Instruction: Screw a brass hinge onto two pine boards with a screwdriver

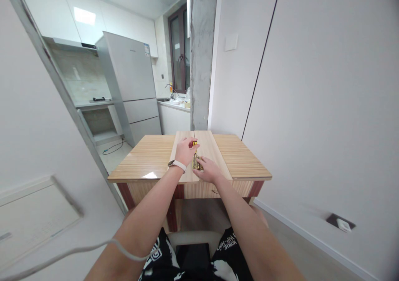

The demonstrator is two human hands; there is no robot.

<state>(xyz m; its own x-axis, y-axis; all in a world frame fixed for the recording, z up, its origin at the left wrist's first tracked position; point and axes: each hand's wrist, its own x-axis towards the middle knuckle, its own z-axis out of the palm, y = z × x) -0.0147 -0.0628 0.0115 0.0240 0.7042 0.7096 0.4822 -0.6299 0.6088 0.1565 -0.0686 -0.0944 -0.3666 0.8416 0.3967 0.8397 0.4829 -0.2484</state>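
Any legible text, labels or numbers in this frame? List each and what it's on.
Black shorts with white print: white lettering, partly readable, roughly "HOME" and "UNP-HOO", seen upside down and cut off.
Tall silver-grey fridge: small coloured sticker at the top corner, too small to read; a faint brand mark on the door, unreadable.
Small yellow and red tool held in the left hand: no text can be made out.

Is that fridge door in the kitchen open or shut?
Shut: the fridge shows flat, flush door panels with no gap or visible interior.
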